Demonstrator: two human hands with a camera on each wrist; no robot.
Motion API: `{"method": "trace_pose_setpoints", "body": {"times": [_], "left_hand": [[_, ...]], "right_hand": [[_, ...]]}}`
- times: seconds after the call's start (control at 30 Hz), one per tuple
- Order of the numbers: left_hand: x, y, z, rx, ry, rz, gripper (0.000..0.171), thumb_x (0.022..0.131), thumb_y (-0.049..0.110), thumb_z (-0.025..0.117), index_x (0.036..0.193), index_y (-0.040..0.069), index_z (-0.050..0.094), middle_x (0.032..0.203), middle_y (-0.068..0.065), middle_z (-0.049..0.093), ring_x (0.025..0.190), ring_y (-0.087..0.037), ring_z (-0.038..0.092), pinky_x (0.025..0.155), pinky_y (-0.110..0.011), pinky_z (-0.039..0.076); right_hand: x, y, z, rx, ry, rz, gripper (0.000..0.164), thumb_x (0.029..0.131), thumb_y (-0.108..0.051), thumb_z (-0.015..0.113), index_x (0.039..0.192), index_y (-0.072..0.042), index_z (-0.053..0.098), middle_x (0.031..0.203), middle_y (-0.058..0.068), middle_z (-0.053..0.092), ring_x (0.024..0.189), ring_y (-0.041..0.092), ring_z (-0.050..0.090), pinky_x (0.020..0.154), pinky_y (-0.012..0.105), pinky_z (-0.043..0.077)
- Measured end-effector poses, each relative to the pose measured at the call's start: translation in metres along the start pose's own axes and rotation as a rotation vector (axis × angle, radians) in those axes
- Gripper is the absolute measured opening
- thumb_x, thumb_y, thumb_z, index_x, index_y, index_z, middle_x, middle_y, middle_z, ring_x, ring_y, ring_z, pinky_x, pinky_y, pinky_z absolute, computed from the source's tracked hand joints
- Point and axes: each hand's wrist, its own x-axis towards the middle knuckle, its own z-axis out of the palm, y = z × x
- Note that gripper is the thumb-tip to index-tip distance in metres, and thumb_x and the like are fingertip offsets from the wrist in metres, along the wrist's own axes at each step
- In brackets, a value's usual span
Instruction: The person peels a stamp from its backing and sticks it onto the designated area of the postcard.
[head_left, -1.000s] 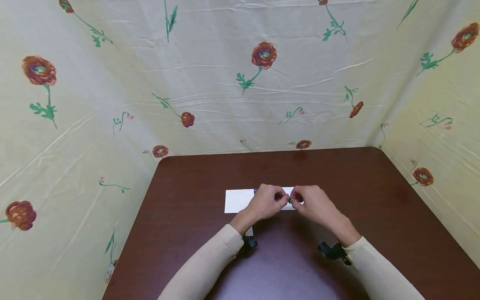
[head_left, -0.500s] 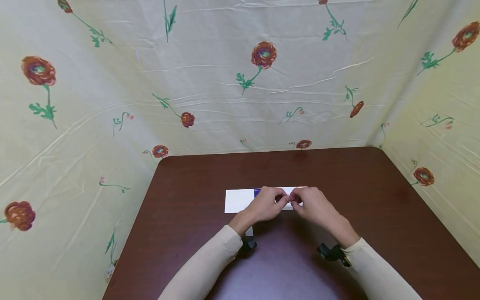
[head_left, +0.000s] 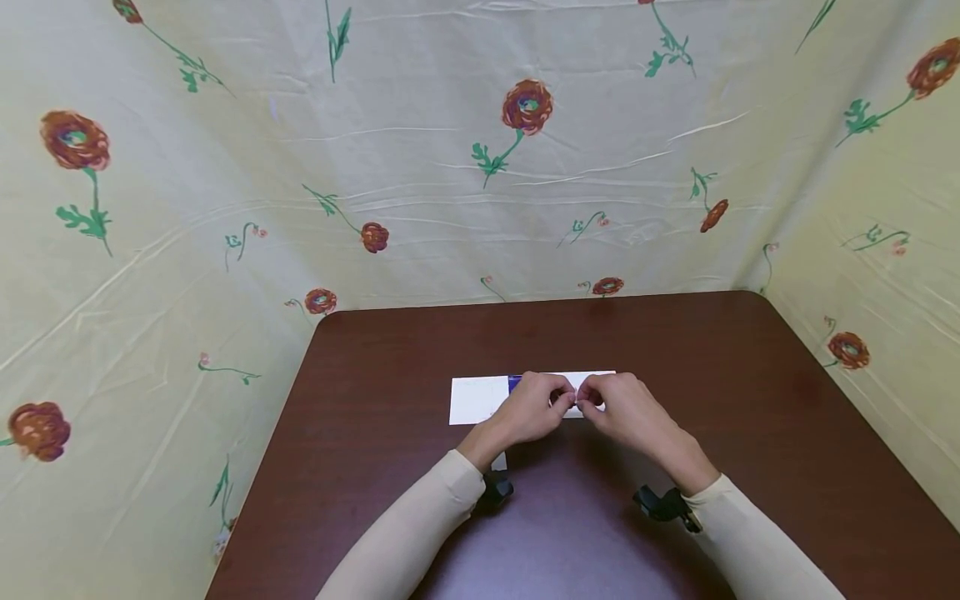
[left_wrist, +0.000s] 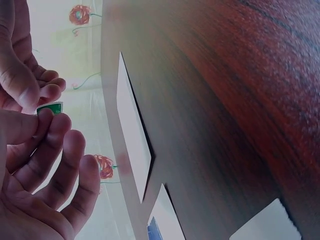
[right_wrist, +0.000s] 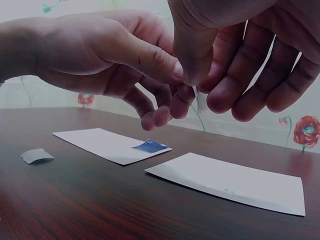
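Observation:
Over the table, fingertips of my left hand (head_left: 528, 407) and right hand (head_left: 633, 408) meet at a small green postage stamp (left_wrist: 52, 108) with a toothed edge. Thumb and forefinger of each hand pinch it. In the right wrist view the stamp (right_wrist: 196, 99) is seen nearly edge-on; fingers hide most of it. Beneath the hands lie two white envelopes, one on the left (right_wrist: 100, 142) and one on the right (right_wrist: 240, 182). A blue stamp (right_wrist: 151, 146) sits at the right end of the left envelope.
A small curled piece of white paper (right_wrist: 37, 156) lies on the brown table (head_left: 390, 367), nearer to me than the envelopes. Flower-patterned cloth (head_left: 420, 167) hangs behind the table and at both sides. A black wrist camera (head_left: 667, 506) hangs under the right sleeve.
The green that showed between the fingertips is no longer visible in the head view. My right hand has shifted slightly left, closing the fingertip gap; the left hand hardly moved.

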Motion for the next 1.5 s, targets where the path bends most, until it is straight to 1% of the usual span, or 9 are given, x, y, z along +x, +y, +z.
{"method": "trace_pose_setpoints", "body": {"times": [0.13,0.47,0.67,0.83,1.03,1.2,1.33,1.4,1.5], "left_hand": [[-0.001,0.001,0.000,0.002,-0.004,0.007,0.013,0.098,0.015,0.062,0.094,0.013,0.075,0.078,0.008,0.069,0.065,0.001,0.055,0.060,-0.015,0.045],[-0.001,0.001,0.000,0.041,-0.016,0.017,0.014,0.097,0.016,0.062,0.094,0.016,0.075,0.075,0.011,0.066,0.065,0.001,0.055,0.060,-0.014,0.044],[-0.001,0.000,0.000,0.043,-0.023,0.014,0.015,0.096,0.016,0.062,0.096,0.013,0.076,0.070,0.010,0.063,0.062,0.000,0.054,0.058,-0.015,0.044],[-0.002,-0.001,-0.001,0.056,-0.017,-0.003,0.017,0.096,0.018,0.061,0.096,0.011,0.077,0.069,0.011,0.062,0.061,-0.001,0.053,0.057,-0.015,0.043],[-0.002,-0.001,-0.001,0.059,-0.002,-0.030,0.017,0.096,0.019,0.060,0.094,0.014,0.076,0.070,0.012,0.063,0.062,0.000,0.054,0.057,-0.014,0.044],[-0.001,-0.001,-0.001,0.058,0.039,-0.061,0.017,0.095,0.019,0.060,0.093,0.014,0.077,0.072,0.012,0.064,0.063,0.001,0.055,0.056,-0.015,0.044],[-0.001,0.000,-0.001,0.072,0.071,-0.079,0.016,0.095,0.019,0.061,0.091,0.015,0.077,0.071,0.011,0.064,0.062,0.000,0.054,0.054,-0.016,0.043],[-0.001,0.000,-0.001,0.074,0.076,-0.080,0.017,0.095,0.018,0.061,0.090,0.015,0.077,0.070,0.011,0.064,0.062,0.000,0.054,0.054,-0.016,0.043],[-0.001,0.000,0.000,0.074,0.074,-0.082,0.017,0.095,0.019,0.061,0.090,0.015,0.076,0.069,0.012,0.064,0.062,0.001,0.053,0.054,-0.016,0.042]], "right_hand": [[0.000,0.001,0.000,0.007,-0.001,-0.002,0.006,0.087,-0.018,0.075,0.082,-0.018,0.071,0.071,-0.013,0.064,0.064,0.004,0.055,0.061,0.026,0.047],[-0.001,0.001,0.000,0.007,-0.009,0.006,0.009,0.086,-0.014,0.070,0.079,-0.020,0.070,0.069,-0.014,0.062,0.061,0.004,0.051,0.059,0.024,0.043],[-0.001,0.003,-0.001,-0.013,0.010,0.018,0.010,0.086,-0.014,0.070,0.078,-0.020,0.069,0.065,-0.013,0.057,0.058,0.006,0.047,0.056,0.024,0.041],[-0.001,0.007,-0.004,-0.023,0.015,0.051,0.006,0.087,-0.015,0.070,0.081,-0.015,0.071,0.065,-0.009,0.058,0.057,0.009,0.047,0.054,0.025,0.041],[-0.002,0.016,-0.010,-0.047,0.036,0.087,0.008,0.088,-0.018,0.069,0.084,-0.013,0.072,0.066,-0.006,0.060,0.057,0.011,0.047,0.053,0.026,0.041],[-0.003,0.022,-0.016,-0.060,0.064,0.119,0.009,0.088,-0.018,0.067,0.083,-0.012,0.072,0.065,-0.005,0.059,0.056,0.013,0.047,0.052,0.027,0.040],[-0.006,0.024,-0.017,-0.053,0.028,0.150,0.009,0.087,-0.017,0.067,0.081,-0.012,0.072,0.063,-0.004,0.058,0.055,0.013,0.046,0.051,0.027,0.039],[-0.008,0.025,-0.015,-0.052,-0.018,0.152,0.010,0.087,-0.018,0.068,0.079,-0.013,0.070,0.062,-0.005,0.055,0.054,0.012,0.045,0.051,0.027,0.039],[-0.011,0.025,-0.010,-0.053,-0.093,0.131,0.014,0.086,-0.017,0.067,0.073,-0.017,0.066,0.059,-0.007,0.051,0.053,0.011,0.043,0.051,0.026,0.037]]}}
